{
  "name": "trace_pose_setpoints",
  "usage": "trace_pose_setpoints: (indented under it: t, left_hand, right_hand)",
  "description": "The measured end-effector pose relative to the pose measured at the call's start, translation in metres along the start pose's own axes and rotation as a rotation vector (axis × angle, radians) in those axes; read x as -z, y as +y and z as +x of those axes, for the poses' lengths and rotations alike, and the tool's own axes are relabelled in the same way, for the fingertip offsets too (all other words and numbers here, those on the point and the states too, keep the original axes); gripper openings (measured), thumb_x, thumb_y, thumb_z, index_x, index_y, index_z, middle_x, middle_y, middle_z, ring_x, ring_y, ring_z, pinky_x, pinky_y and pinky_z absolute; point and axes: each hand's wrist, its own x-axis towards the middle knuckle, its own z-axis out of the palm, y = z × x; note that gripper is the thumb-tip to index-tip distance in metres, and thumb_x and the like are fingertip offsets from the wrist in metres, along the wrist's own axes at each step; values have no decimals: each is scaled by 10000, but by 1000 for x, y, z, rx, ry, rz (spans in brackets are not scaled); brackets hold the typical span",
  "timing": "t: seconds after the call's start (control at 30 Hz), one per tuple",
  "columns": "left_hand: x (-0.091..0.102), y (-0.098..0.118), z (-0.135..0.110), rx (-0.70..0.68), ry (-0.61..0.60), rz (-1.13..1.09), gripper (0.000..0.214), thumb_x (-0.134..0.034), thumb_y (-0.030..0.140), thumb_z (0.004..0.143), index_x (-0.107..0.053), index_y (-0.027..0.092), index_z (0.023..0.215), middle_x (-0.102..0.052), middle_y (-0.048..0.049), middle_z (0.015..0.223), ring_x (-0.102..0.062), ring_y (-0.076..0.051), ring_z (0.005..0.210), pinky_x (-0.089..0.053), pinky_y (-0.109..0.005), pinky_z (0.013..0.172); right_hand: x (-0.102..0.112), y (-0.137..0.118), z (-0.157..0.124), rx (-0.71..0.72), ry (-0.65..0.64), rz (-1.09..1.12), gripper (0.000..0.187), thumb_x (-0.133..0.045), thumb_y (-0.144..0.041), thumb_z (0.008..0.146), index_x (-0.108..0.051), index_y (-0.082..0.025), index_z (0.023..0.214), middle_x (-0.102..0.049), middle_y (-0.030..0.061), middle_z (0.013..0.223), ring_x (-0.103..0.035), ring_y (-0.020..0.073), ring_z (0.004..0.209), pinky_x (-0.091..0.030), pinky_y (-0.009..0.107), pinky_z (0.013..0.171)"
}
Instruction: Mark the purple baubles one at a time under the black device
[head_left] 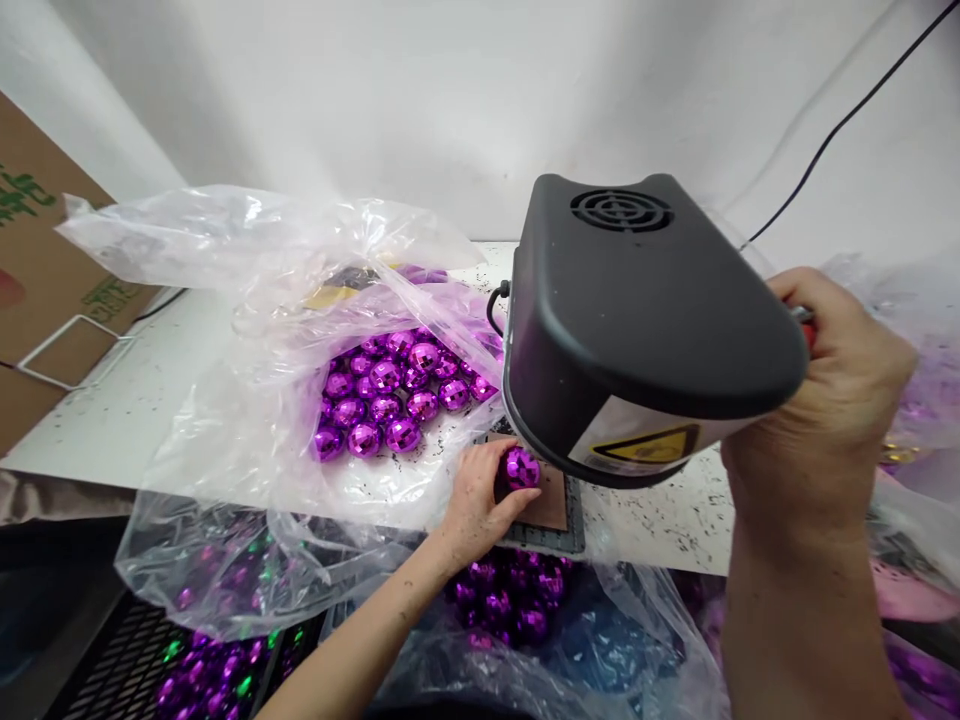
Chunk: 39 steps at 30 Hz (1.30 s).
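Between the thumb and fingers of my left hand (480, 500) is a shiny purple mirror ball (523, 467), held over a brown pad (551, 500) on a dark grey base. Just above and to the right of it looms a black machine housing (645, 300) with a round vent and a yellow warning label (646, 444). My right hand (840, 370) is closed at the machine's right side, round a handle (804, 318) of which only a bit of red and metal shows. The housing hides the machine's lower working parts.
Many purple mirror balls (386, 376) lie in an opened clear plastic bag (225, 440) on the white table (67, 430). More purple balls (517, 600) sit in a bag below the edge. A cardboard box (45, 270) stands left; a black cable (840, 125) runs up right.
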Motion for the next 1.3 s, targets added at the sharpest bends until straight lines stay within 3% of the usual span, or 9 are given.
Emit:
trace_pose_setpoints:
  t: [0.27,0.4,0.63,0.83,0.97,1.1,1.2,1.3]
  left_hand:
    - [-9,2,8,29,-88,-35,375,-726,462,885,-698,271,1207,-687,-105,1235,-560,-345,1248,-339,-556,1173]
    - [-7,5,11,83,-50,-38,409,-739,518,852,-701,259,1166,-683,-108,1222,-556,-355,1230,-360,-553,1152]
    - [-8,10,13,69,-71,59,369,-724,433,869,-678,241,1180,-684,-101,1212,-570,-324,1205,-400,-524,1116]
    - [-6,12,13,64,-69,66,329,-713,434,874,-685,245,1141,-689,-99,1196,-572,-322,1193,-410,-515,1106]
    - [-6,12,12,72,-67,57,358,-720,444,864,-673,247,1160,-680,-100,1224,-563,-329,1215,-394,-527,1120]
    - [-5,12,12,62,-76,29,390,-723,428,854,-668,271,1207,-680,-97,1226,-551,-335,1232,-403,-516,1112]
    - [-4,15,12,66,-81,30,366,-700,417,863,-677,279,1201,-685,-91,1196,-548,-337,1221,-395,-517,1118]
    - [-2,18,14,68,-92,40,352,-682,426,868,-683,286,1192,-684,-85,1197,-542,-341,1214,-389,-519,1122]
  right_hand:
    - [-1,-1,-1,7,-9,-7,213,-525,-241,914,-502,-124,738,-334,-33,647,-288,10,606,-204,218,569]
    - [0,0,-2,27,-6,-18,198,-516,-236,923,-519,-127,758,-347,-33,653,-301,10,615,-217,211,579]
    - [12,-7,-3,26,-77,-85,175,-626,-256,913,-584,-144,784,-438,-43,672,-371,9,613,-271,167,541]
    - [35,-11,-53,248,-60,-212,133,-713,-243,891,-608,-162,873,-520,-30,732,-425,15,612,-376,162,544]
    - [36,-5,-84,308,-117,-131,85,-650,-119,883,-572,-141,910,-565,34,811,-563,100,759,-454,243,621]
    - [34,5,-95,318,-95,-137,145,-653,-87,862,-573,-125,976,-568,52,859,-588,133,844,-496,283,703]
    - [32,14,-101,410,-153,-187,63,-598,-96,883,-540,-117,870,-529,43,833,-553,109,815,-513,260,719]
    - [26,22,-109,458,-113,-174,87,-556,-67,858,-501,-125,824,-485,23,788,-499,84,765,-511,233,710]
